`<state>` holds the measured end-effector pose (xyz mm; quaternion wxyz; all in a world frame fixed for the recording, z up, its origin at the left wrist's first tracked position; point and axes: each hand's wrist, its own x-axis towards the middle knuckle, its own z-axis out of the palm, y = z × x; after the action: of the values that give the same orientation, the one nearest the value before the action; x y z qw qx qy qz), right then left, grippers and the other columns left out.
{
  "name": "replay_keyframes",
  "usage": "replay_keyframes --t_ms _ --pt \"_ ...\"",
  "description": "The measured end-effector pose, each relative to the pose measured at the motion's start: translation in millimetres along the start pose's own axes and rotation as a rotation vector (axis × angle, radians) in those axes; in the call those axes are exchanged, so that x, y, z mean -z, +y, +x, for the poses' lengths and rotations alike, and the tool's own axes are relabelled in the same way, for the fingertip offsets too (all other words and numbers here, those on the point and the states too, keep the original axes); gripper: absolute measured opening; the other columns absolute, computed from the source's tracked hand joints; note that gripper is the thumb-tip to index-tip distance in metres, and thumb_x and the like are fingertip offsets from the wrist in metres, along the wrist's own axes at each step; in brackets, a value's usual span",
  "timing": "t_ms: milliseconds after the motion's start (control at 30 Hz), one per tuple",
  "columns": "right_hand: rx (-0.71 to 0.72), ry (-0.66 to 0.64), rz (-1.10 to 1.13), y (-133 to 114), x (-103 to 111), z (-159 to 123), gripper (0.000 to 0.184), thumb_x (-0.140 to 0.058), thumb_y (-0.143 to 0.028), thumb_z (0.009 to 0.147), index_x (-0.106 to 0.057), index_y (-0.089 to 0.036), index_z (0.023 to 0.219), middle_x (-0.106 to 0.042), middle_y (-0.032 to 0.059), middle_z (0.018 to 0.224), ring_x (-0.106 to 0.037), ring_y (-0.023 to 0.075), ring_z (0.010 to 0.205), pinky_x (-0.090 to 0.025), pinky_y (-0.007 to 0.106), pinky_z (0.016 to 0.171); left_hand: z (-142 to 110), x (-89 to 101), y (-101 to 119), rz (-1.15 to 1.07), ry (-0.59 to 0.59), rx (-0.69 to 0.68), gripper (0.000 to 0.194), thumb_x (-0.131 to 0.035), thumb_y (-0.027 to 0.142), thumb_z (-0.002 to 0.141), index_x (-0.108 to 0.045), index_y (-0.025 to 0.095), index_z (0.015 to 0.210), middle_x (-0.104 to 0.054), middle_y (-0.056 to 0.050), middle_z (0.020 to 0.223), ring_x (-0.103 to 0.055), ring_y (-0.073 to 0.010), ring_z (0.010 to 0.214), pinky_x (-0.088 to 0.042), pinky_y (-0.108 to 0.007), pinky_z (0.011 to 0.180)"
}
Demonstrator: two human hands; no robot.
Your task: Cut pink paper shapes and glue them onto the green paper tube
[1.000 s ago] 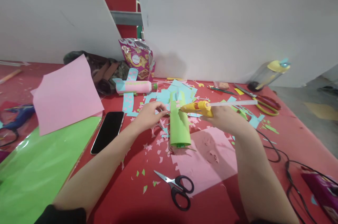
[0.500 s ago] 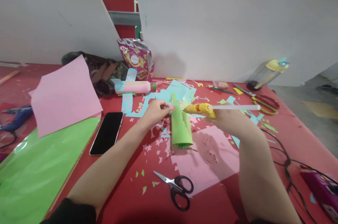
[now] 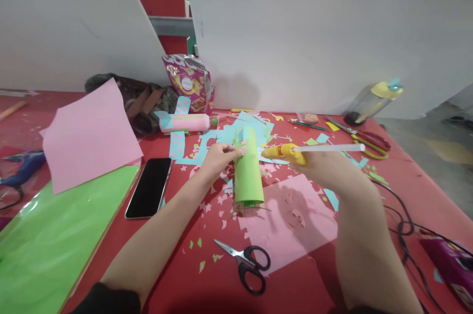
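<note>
A bottle wrapped in light green paper [image 3: 248,176] lies on the red table, its green cap toward me. Thumb and fingers of my left hand [image 3: 219,157] are pinched on a small pink paper piece [image 3: 242,149] at the bottle's left side. More pink bits and a blue paper tab [image 3: 243,135] show near the bottle's far end. My right hand [image 3: 323,165] grips a yellow hot glue gun [image 3: 284,152], a clear glue stick [image 3: 332,148] jutting from its back. The gun's nozzle points left, just right of the bottle and apart from it.
Black-handled scissors [image 3: 246,262] lie in front, beside a pink sheet [image 3: 295,225]. A phone [image 3: 150,188] and green sheets [image 3: 70,235] are at left. Behind lies a pink-wrapped bottle [image 3: 190,122]. Larger scissors [image 3: 364,140] and a black cable [image 3: 402,227] are at right.
The green-wrapped bottle has shifted slightly left and turned, so its blue tab now shows. My left fingertips have come against it with the pink piece. The glue gun's nozzle has backed off right.
</note>
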<state>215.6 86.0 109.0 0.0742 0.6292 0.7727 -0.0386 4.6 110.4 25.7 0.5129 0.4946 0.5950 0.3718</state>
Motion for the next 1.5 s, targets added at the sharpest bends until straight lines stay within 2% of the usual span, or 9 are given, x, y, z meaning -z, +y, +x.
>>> replay_keyframes --t_ms 300,633,800,900,1033,1200,1500 --pt "0.009 0.040 -0.012 1.3 -3.4 -1.3 0.021 -0.044 -0.028 0.078 -0.061 -0.017 0.078 -0.061 0.0048 0.064 -0.054 0.0176 0.055 -0.033 0.024 0.046 -5.1 -15.7 1.8 -0.076 0.001 0.031 0.021 -0.062 0.032 0.061 -0.056 0.011 0.061 -0.048 0.003 0.049 -0.039 -0.0055 0.040 -0.027 -0.019 0.036" --pt "0.003 0.051 -0.009 0.7 -2.2 -1.9 0.020 -0.045 -0.027 0.077 -0.062 -0.017 0.078 -0.062 0.0044 0.065 -0.054 0.0165 0.055 -0.034 0.023 0.047 -2.8 -18.5 -4.9 0.099 0.080 -0.043 0.023 -0.057 0.036 0.064 -0.054 0.013 0.063 -0.045 0.005 0.048 -0.040 -0.0073 0.042 -0.030 -0.019 0.039" --pt "-0.011 0.032 -0.007 0.2 -1.5 -1.8 0.020 -0.045 -0.027 0.077 -0.062 -0.016 0.079 -0.062 0.0050 0.064 -0.055 0.0171 0.055 -0.033 0.024 0.047 -2.2 -17.4 -5.6 0.277 0.134 -0.150 0.021 -0.053 0.035 0.068 -0.053 0.014 0.067 -0.043 0.004 0.052 -0.043 -0.0097 0.048 -0.034 -0.021 0.046" --pt "-0.015 0.023 -0.005 0.8 -1.5 -1.7 0.021 -0.044 -0.027 0.078 -0.062 -0.016 0.077 -0.060 0.0046 0.060 -0.053 0.0166 0.052 -0.033 0.024 0.045 -3.0 -14.3 -5.4 0.416 0.181 -0.271 0.011 -0.046 0.023 0.070 -0.054 0.015 0.075 -0.047 0.002 0.063 -0.046 -0.0122 0.062 -0.038 -0.024 0.059" --pt "0.010 0.036 -0.004 2.2 -2.6 -0.7 0.020 -0.044 -0.027 0.078 -0.061 -0.016 0.079 -0.063 0.0060 0.067 -0.055 0.0174 0.058 -0.034 0.024 0.048 -5.0 -8.8 -9.5 0.636 0.151 -0.450 0.029 -0.044 0.007 0.064 -0.057 0.018 0.087 -0.051 -0.003 0.083 -0.047 -0.0181 0.082 -0.032 -0.035 0.078" --pt "0.000 0.030 -0.005 3.2 -4.3 0.8 0.019 -0.046 -0.027 0.077 -0.061 -0.015 0.079 -0.062 0.0079 0.071 -0.056 0.0188 0.062 -0.035 0.025 0.051 -6.3 -5.4 -15.7 0.846 0.082 -0.566 0.043 -0.041 0.001 0.061 -0.059 0.022 0.094 -0.049 -0.006 0.090 -0.044 -0.0231 0.090 -0.026 -0.040 0.078" --pt "-0.041 -0.007 0.025 -1.7 2.7 -3.2 0.021 -0.043 -0.025 0.078 -0.061 -0.017 0.085 -0.062 0.0074 0.075 -0.057 0.0201 0.067 -0.037 0.026 0.053 -9.4 -0.3 -11.9 0.977 0.022 -0.586 0.051 -0.035 -0.003 0.062 -0.052 0.021 0.105 -0.047 -0.009 0.097 -0.044 -0.0234 0.092 -0.029 -0.039 0.075"
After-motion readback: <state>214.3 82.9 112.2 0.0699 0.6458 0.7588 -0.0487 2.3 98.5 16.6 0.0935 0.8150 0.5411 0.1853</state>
